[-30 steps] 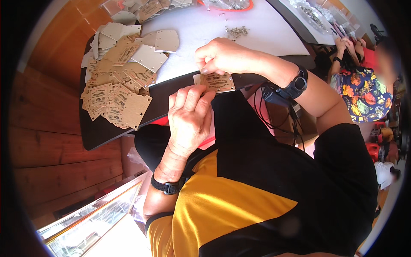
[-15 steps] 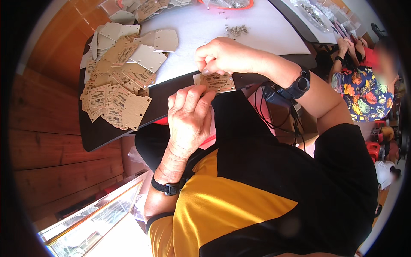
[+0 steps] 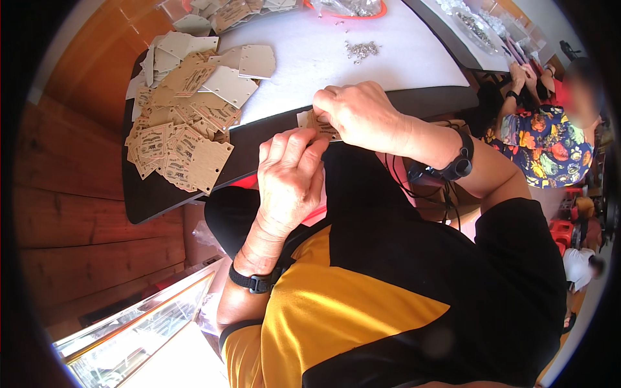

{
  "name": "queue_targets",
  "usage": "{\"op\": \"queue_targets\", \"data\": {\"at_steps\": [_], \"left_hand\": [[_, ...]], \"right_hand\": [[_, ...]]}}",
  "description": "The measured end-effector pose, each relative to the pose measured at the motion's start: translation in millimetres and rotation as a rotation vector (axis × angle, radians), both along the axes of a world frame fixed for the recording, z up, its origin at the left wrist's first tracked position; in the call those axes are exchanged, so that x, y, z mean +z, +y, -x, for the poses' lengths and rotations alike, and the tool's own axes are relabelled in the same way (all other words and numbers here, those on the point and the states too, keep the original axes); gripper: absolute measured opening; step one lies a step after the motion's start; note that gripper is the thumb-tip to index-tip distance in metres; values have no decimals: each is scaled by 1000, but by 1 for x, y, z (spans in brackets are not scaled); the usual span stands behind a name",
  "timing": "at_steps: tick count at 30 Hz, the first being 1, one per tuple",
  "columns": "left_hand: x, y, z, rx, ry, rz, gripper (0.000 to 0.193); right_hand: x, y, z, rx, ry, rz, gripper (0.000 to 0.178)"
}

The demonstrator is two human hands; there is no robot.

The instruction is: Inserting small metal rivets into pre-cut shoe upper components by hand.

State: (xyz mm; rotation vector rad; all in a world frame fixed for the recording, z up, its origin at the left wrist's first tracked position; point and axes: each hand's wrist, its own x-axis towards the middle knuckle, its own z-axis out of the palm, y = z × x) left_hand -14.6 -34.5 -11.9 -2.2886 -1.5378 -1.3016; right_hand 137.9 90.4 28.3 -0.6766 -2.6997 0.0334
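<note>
At the table's near edge, my left hand (image 3: pixel 290 169) is closed on the lower left side of a small brown printed cardboard card (image 3: pixel 328 134). My right hand (image 3: pixel 365 118) reaches over that same card and covers most of it. Its thumb and fingers are pinched together near the card's top, and what they grip is hidden. To the left, similar printed cards with punched holes (image 3: pixel 187 158) lie in a loose heap, some with plain pale backs (image 3: pixel 229 86) upward. Farther off is a small pile of shiny metal pieces (image 3: pixel 362 50).
A red-rimmed container (image 3: pixel 352 13) with a clear bag stands at the table's far side. The white table sheet (image 3: pixel 291 71) ends at a dark edge. Black cables (image 3: pixel 398 184) hang beside my right forearm. Another person (image 3: pixel 540 145) sits at a neighbouring table on the right.
My right hand has turned and shifted right and downward, now covering more of the card. My left hand stays almost in place at the card's lower left.
</note>
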Motion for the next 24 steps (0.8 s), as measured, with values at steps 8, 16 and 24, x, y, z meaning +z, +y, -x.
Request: {"op": "queue_targets", "data": {"at_steps": [8, 16, 24], "left_hand": [[-1, 0, 0, 5, -2, -8, 39], [-3, 1, 1, 7, 14, -13, 42], [-1, 1, 1, 6, 11, -12, 43]], "right_hand": [[7, 28, 12, 72, 45, 297, 9], [22, 33, 21, 5, 10, 622, 7], [27, 35, 22, -12, -21, 793, 4]]}}
